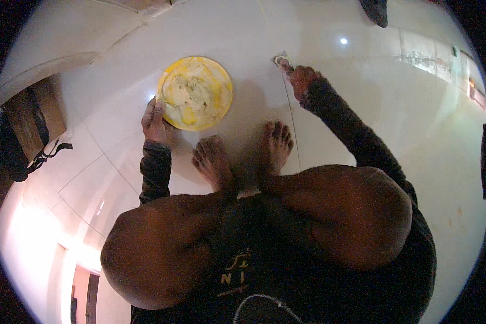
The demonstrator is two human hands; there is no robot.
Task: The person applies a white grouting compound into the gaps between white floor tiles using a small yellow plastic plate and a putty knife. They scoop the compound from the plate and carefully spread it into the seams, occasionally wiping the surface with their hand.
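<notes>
Pale tiled floor (394, 108). Yellow dish (229, 89) of whitish paste (191, 86) ahead of the feet (213, 162); left hand (155, 121) grasping its near-left edge, right hand (304, 81) clenched round a small tool (282, 60). Judged risk: one-sided hold could tip dish, spilling paste.

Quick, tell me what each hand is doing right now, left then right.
Left hand: holding the edge of the round yellow dish.
Right hand: closed around a small tool, exact kind unclear.

pale tiled floor (325, 141), bright glare (32, 232) lower left
</notes>
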